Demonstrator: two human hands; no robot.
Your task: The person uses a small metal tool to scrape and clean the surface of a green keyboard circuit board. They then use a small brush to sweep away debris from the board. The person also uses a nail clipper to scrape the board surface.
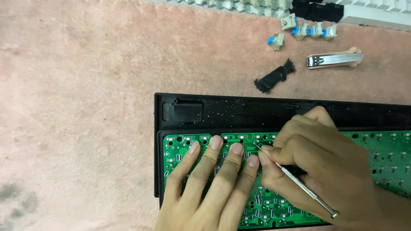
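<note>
You are working over a pale pink, fuzzy cloth-covered counter (pixel 77 85) with a few dark smudges at its near left corner. On it lies a long black plastic keyboard case (pixel 239 112), and inside it a green printed circuit board (pixel 274 209) dotted with small white and black parts.

Your left hand (pixel 209 188) rests flat on the board, its fingers (pixel 216 143) spread open and stretched out, holding nothing, the tips pressing just left of the work spot. Your right hand (pixel 325 167) is closed around a thin silver metal pick tool (pixel 299 186), pinched between thumb and forefinger; its tip touches the board just beyond your left fingertips, and its round end sticks out below your palm.

Well beyond your right fingers lie a small black bristle brush (pixel 274 77), a silver nail clipper with a beige handle (pixel 334 59), and a cluster of beige key switches with blue stems (pixel 306 31).
</note>
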